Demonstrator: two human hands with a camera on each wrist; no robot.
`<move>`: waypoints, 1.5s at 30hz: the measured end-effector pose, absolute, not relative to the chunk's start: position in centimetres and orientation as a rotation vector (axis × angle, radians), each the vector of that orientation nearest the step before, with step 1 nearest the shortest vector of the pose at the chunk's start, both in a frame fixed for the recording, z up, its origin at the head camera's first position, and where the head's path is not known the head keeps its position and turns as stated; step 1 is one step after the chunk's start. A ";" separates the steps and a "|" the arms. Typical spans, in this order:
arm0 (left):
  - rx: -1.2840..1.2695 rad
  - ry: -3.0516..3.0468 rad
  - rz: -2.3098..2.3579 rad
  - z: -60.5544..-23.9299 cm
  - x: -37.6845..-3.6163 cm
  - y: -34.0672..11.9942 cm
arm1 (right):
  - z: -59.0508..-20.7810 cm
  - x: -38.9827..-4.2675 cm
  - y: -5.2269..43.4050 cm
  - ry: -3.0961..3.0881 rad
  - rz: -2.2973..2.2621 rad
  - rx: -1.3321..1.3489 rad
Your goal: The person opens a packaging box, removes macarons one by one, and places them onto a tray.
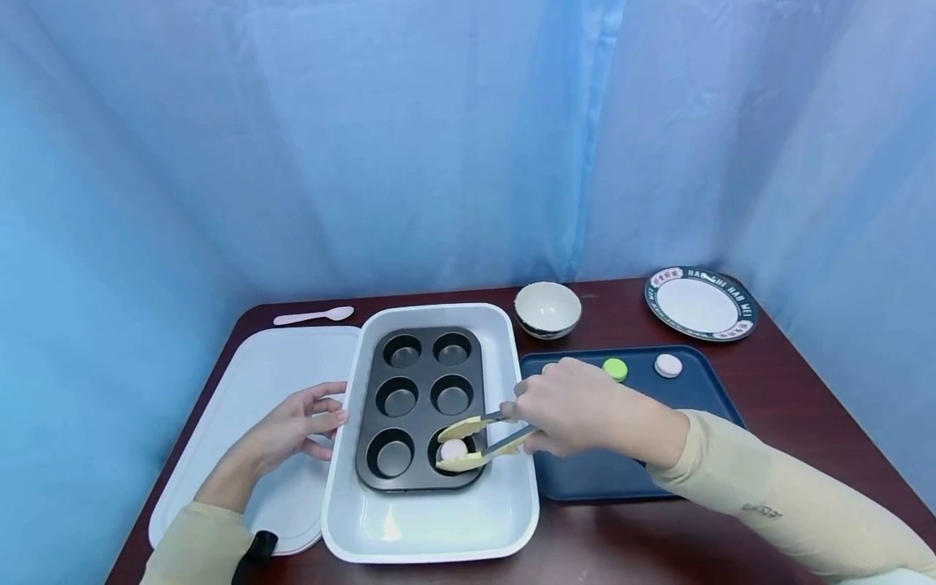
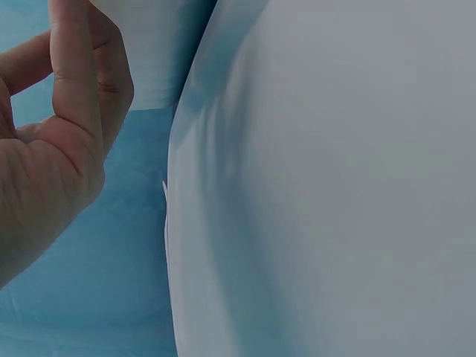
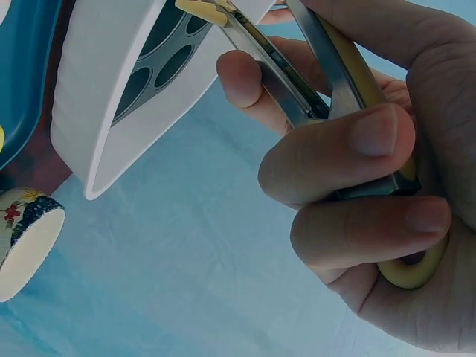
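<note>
My right hand (image 1: 574, 406) grips a pair of metal tongs (image 3: 316, 97) with yellow tips, its fingers curled round the handles in the right wrist view. Between the tips sits a pale pink macaron (image 1: 453, 449), at the near right cup of a dark muffin tin (image 1: 420, 410). Whether it touches the cup's bottom cannot be told. The tin lies inside a deep white tray (image 1: 431, 528). At that tray's left wall my left hand (image 1: 296, 426) is held with loosely bent fingers and holds nothing; its fingertips are at or very near the wall.
A blue tray (image 1: 600, 479) on the right bears a green macaron (image 1: 615, 370) and a pale pink one (image 1: 669, 366). Behind stand a bowl (image 1: 548, 310) and a rimmed plate (image 1: 700, 305). On the left lie a white board (image 1: 219, 439) and a pink spoon (image 1: 314, 315).
</note>
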State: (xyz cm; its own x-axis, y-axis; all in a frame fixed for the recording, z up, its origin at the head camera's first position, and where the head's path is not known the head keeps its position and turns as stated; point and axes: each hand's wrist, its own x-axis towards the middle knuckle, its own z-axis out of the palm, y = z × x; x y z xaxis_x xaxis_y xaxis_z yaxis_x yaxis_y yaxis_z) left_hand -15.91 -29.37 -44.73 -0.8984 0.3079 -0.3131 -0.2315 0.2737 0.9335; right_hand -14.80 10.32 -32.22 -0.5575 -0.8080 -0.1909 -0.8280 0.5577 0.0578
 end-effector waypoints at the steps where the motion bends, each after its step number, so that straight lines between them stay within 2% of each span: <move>1: 0.067 2.111 1.664 -44.8 -16.0 -29.3 | -32.3 -14.9 10.4 2.641 0.213 -1.404; 29: 0.018 2.114 1.662 -44.6 -16.0 -29.0 | -33.5 -16.2 12.3 2.629 0.201 -1.640; 45: 0.022 2.103 1.654 -44.3 -16.1 -29.1 | -32.7 -16.6 14.5 2.638 0.084 -1.712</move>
State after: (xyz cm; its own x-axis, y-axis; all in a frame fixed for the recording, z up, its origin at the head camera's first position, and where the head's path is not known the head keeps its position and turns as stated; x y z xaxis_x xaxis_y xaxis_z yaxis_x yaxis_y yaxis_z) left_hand -16.14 -29.07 -44.27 -0.8932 0.2901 -0.3435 -0.2653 0.2767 0.9236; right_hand -16.58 14.45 -32.73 -0.4081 -0.9126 -0.0254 -0.9123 0.4067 0.0474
